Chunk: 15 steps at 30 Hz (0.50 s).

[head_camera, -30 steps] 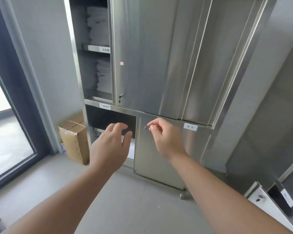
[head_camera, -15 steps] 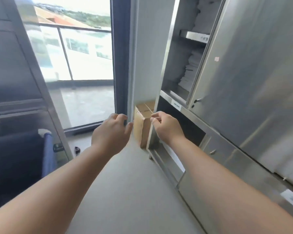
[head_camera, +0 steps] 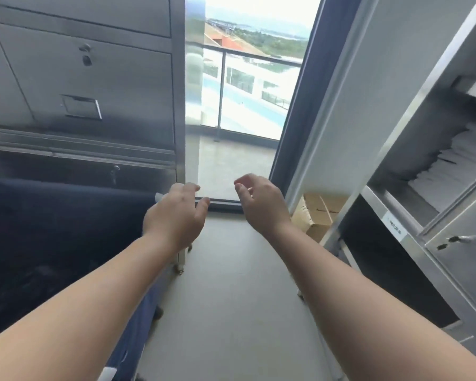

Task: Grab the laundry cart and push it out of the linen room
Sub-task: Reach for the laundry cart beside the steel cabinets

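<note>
Laundry cart point(head_camera: 61, 243) stood at the left, ungrasped; left hand point(head_camera: 176, 215) and right hand point(head_camera: 261, 204) hung open, empty, seemingly poised to reach.

The laundry cart point(head_camera: 66, 243) sits at my left, below the steel cabinet point(head_camera: 94, 78). The window point(head_camera: 239, 92) is straight ahead. At my right stands the shelf unit point(head_camera: 423, 188) with folded linen point(head_camera: 445, 163) on it; a cardboard box point(head_camera: 316, 215) lies on the floor between it and the window.
</note>
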Tool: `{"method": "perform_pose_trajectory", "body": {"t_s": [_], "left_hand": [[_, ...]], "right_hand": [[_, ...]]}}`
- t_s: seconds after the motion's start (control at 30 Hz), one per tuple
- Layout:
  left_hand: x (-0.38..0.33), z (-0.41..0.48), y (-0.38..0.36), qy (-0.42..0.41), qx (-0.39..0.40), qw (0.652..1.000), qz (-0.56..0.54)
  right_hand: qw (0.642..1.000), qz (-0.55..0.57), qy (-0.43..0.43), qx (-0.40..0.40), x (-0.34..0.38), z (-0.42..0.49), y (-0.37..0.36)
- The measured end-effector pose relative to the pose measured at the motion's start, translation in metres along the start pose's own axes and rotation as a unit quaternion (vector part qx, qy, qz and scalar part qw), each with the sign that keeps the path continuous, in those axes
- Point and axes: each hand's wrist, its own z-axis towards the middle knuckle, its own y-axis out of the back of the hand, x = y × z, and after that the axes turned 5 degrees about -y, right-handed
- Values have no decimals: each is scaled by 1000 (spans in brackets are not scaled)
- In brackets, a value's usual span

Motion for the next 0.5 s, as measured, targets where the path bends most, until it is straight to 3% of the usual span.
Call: {"method": "perform_pose_trajectory", "body": {"t_s": [0.5], "left_hand": [[65, 17, 6, 195, -99, 972, 82]], "right_hand": [[969, 90, 177, 146, 55, 82, -115]]}}
